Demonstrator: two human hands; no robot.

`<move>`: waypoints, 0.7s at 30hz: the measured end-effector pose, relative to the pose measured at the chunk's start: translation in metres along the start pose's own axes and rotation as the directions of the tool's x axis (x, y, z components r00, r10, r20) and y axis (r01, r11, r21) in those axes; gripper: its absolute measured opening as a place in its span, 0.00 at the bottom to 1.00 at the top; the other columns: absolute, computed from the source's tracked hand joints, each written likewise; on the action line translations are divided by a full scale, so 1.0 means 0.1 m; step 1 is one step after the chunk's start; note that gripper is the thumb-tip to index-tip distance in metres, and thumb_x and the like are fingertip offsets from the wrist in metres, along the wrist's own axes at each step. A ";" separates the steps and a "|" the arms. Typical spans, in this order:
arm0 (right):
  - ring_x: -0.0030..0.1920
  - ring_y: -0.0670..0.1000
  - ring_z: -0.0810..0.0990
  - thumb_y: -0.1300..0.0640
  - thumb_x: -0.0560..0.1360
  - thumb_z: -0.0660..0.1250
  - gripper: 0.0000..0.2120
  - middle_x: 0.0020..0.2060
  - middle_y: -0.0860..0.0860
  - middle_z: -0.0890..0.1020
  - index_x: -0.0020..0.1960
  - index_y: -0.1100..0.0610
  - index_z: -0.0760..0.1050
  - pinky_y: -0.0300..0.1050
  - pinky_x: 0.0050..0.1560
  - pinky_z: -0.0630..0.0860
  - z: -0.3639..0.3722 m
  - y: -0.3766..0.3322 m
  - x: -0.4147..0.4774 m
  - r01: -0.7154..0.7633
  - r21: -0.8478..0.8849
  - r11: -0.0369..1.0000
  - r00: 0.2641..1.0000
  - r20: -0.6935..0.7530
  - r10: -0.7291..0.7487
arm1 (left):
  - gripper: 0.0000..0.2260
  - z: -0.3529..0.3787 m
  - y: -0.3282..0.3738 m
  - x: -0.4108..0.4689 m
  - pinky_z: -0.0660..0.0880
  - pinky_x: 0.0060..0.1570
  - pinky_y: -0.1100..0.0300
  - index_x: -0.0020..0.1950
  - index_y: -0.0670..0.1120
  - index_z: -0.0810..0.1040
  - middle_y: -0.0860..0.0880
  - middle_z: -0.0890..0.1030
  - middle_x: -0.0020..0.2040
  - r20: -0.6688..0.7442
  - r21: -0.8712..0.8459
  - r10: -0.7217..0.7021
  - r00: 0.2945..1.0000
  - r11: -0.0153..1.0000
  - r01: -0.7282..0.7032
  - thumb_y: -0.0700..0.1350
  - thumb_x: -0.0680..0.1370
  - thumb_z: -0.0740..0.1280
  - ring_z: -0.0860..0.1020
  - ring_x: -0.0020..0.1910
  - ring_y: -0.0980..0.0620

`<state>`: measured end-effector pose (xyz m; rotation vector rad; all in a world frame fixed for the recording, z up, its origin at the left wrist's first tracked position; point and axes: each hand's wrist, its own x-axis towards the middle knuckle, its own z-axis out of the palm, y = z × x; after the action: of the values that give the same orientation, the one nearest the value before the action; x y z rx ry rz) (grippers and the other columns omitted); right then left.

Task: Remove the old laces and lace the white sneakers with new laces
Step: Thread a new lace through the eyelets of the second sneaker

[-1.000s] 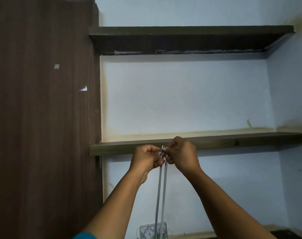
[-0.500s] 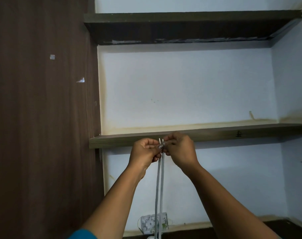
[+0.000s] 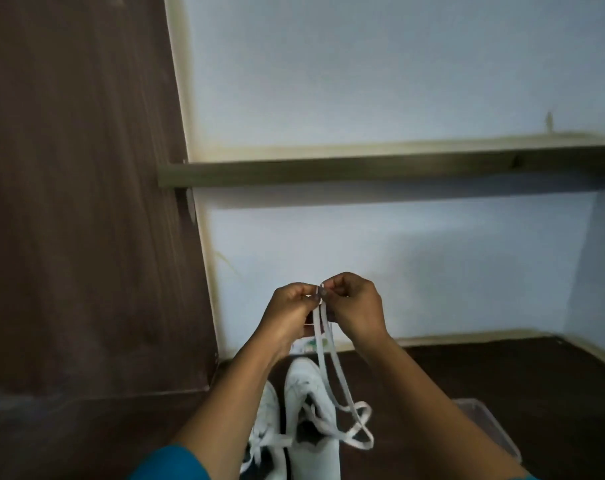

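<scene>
Two white sneakers stand side by side on the dark floor below my arms, the right sneaker (image 3: 309,410) in plain view and the left sneaker (image 3: 266,424) partly behind my left forearm. A white flat lace (image 3: 323,344) rises from the right sneaker in two strands and loops loosely beside it. My left hand (image 3: 289,313) and my right hand (image 3: 356,308) are raised together above the shoes, each pinching one lace tip, with the tips held side by side.
A dark wooden cabinet side (image 3: 86,202) fills the left. A wooden shelf (image 3: 363,169) crosses the pale wall above my hands. A clear plastic box (image 3: 481,424) lies on the floor at the right, partly behind my right forearm.
My view has tilted down, so the upper shelf is gone and the sneakers and floor have come into sight. My hands still pinch the two lace tips together.
</scene>
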<state>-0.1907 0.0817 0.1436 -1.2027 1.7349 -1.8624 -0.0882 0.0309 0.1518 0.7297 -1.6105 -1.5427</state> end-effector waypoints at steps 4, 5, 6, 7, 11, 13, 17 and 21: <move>0.39 0.54 0.83 0.61 0.67 0.71 0.05 0.34 0.52 0.83 0.36 0.52 0.79 0.55 0.45 0.81 0.18 0.60 -0.09 -0.107 0.003 0.994 0.994 0.021 0.107 | 0.09 -0.10 -0.62 0.03 0.78 0.30 0.58 0.41 0.39 0.78 0.44 0.79 0.33 0.008 -0.098 -0.138 0.990 0.986 0.138 0.33 0.79 0.61 0.78 0.28 0.52; 0.37 0.56 0.83 0.59 0.65 0.70 0.03 0.33 0.52 0.83 0.36 0.52 0.80 0.56 0.43 0.81 0.22 0.69 -0.11 -0.131 0.028 0.991 0.991 0.017 0.130 | 0.08 -0.13 -0.72 0.04 0.76 0.28 0.60 0.42 0.39 0.77 0.45 0.78 0.34 -0.022 -0.118 -0.137 0.990 0.984 0.133 0.32 0.78 0.61 0.78 0.27 0.53; 0.35 0.58 0.82 0.59 0.63 0.69 0.03 0.32 0.54 0.83 0.36 0.52 0.79 0.56 0.40 0.80 0.27 0.83 -0.11 -0.164 0.054 0.985 0.986 0.014 0.164 | 0.07 -0.15 -0.85 0.06 0.76 0.26 0.62 0.44 0.40 0.77 0.45 0.79 0.34 -0.064 -0.139 -0.139 0.988 0.982 0.129 0.31 0.78 0.62 0.78 0.26 0.54; 0.33 0.58 0.81 0.60 0.64 0.69 0.04 0.32 0.56 0.82 0.37 0.53 0.79 0.56 0.38 0.79 0.30 0.92 -0.11 -0.188 0.076 0.979 0.982 0.013 0.187 | 0.07 -0.18 -0.93 0.08 0.75 0.26 0.62 0.44 0.40 0.76 0.46 0.79 0.34 -0.106 -0.150 -0.134 0.985 0.982 0.118 0.30 0.77 0.63 0.78 0.26 0.55; 0.35 0.57 0.79 0.68 0.70 0.68 0.08 0.35 0.60 0.81 0.40 0.55 0.76 0.56 0.41 0.79 0.40 1.24 -0.19 -0.233 0.133 0.963 0.972 0.016 0.233 | 0.09 -0.22 -1.27 0.08 0.76 0.26 0.63 0.41 0.39 0.76 0.48 0.80 0.30 -0.133 -0.225 -0.159 0.978 0.966 0.127 0.28 0.75 0.63 0.78 0.26 0.55; 0.36 0.56 0.78 0.70 0.72 0.67 0.10 0.35 0.58 0.80 0.39 0.56 0.75 0.53 0.41 0.77 0.42 1.31 -0.20 -0.207 0.131 0.970 0.978 0.024 0.205 | 0.10 -0.21 -1.33 0.09 0.71 0.21 0.66 0.40 0.39 0.75 0.50 0.79 0.27 -0.124 -0.261 -0.160 0.979 0.957 0.123 0.27 0.76 0.61 0.75 0.23 0.57; 0.37 0.57 0.77 0.72 0.73 0.66 0.09 0.36 0.61 0.79 0.39 0.59 0.75 0.54 0.42 0.77 0.45 1.25 -0.12 -0.197 0.194 0.961 0.980 0.073 0.186 | 0.11 -0.22 -1.28 0.18 0.65 0.20 0.67 0.40 0.41 0.75 0.51 0.77 0.27 -0.144 -0.243 -0.140 0.980 0.965 0.102 0.28 0.77 0.60 0.72 0.22 0.58; 0.35 0.55 0.78 0.73 0.72 0.66 0.11 0.35 0.61 0.80 0.38 0.59 0.78 0.47 0.38 0.78 0.47 1.20 -0.16 -0.171 0.210 0.963 0.985 0.052 0.164 | 0.09 -0.24 -1.24 0.19 0.65 0.20 0.67 0.42 0.40 0.76 0.48 0.77 0.28 -0.160 -0.292 -0.168 0.973 0.949 0.116 0.28 0.76 0.62 0.72 0.23 0.57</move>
<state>-0.1817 0.0375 0.0219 -0.9686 1.5213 -1.8601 -0.0914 -0.0107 0.0307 0.8173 -1.1943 -1.7099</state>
